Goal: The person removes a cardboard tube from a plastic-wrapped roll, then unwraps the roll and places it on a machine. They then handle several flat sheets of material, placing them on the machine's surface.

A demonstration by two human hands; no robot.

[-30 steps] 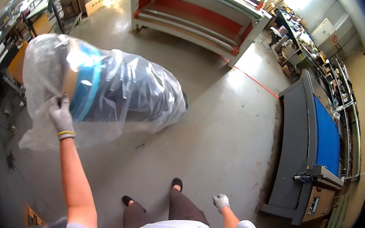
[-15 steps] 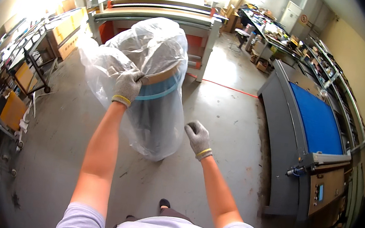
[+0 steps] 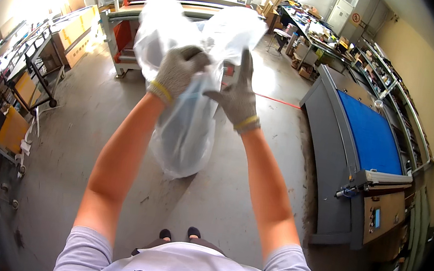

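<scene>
1. Your left hand (image 3: 177, 72), in a grey knit glove with a yellow cuff band, is clenched on the clear plastic bag (image 3: 185, 126), gripping a bunched fold near its top.
2. Your right hand (image 3: 238, 97), gloved the same way, is just right of the left one. Its palm lies flat against the bag with the fingers spread and one finger pointing up; it presses the plastic rather than closing on it.
3. The bag hangs in the air in front of you, at arm's length above the concrete floor (image 3: 92, 136). Its loose top billows above your hands and its rounded bottom sags below them.
4. Something blue shows faintly through the plastic; you cannot tell what it is.
5. To the right of the bag stands a grey machine with a blue bed (image 3: 371, 138), well apart from it.
6. Behind the bag is a long workbench with red panels (image 3: 126, 32).
7. To the left of the bag, shelving carts (image 3: 27, 90) line the wall.
</scene>
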